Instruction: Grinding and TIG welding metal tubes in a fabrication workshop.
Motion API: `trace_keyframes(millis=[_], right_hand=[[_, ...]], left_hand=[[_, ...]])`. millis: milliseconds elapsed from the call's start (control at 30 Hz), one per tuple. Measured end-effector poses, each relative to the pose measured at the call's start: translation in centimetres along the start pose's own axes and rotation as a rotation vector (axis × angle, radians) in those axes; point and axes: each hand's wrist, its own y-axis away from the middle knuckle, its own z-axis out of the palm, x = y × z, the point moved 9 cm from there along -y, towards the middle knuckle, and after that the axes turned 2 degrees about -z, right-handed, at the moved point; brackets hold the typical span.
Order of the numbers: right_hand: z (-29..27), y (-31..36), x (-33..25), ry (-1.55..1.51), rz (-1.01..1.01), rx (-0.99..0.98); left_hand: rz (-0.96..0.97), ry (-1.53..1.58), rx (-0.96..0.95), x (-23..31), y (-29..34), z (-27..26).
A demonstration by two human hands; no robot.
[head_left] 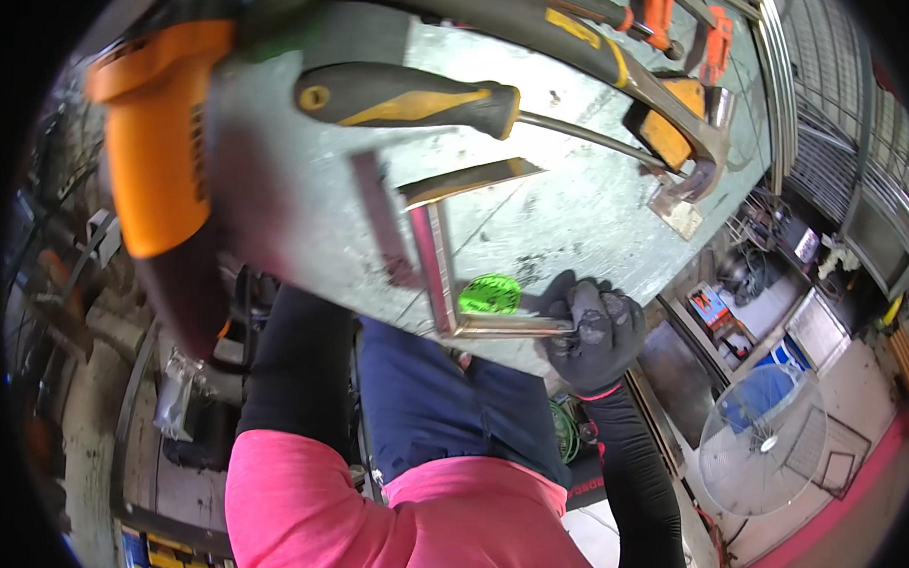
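My right hand (600, 334), in a dark grey glove, is closed around the near right end of a three-sided metal frame (436, 268). The frame looks made of thin square tube and lies on the metal worktable (308, 189) by its near edge. A round bright green sticker or disc (490, 294) sits inside the frame's corner. My left arm (302, 364), in a black sleeve, reaches up to the table edge, where its hand does not show. Close by on the left, an orange and black power tool (159, 154) is blurred.
Beyond the frame lie a black and yellow screwdriver (411, 97), a claw hammer (695, 132), a yellow-orange block-shaped tool (670, 121) and orange clamps (716, 48). A round wire fan guard (764, 440) stands at the right, below shelves. Metal bars (776, 95) line the far right edge.
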Motion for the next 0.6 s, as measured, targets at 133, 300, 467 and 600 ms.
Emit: trace_keyframes(millis=[133,300,467,600], right_hand=[[-0.5,-0.6,-0.4,0.01,-0.021,0.069],[-1.8,-1.2,-0.7,0.014,-0.001,0.121],[-1.8,-0.4,-0.3,-0.021,0.053,0.136],[-2.7,0.0,-0.3,-0.095,0.034,0.222]], left_hand=[[0.076,0.099,0.037,4.2,5.9,-2.5],[0.211,0.411,0.155,10.4,18.5,-8.4],[-0.003,0.673,-0.02,8.6,30.3,-24.4],[-0.3,0.698,0.614,3.5,34.0,-41.5]])
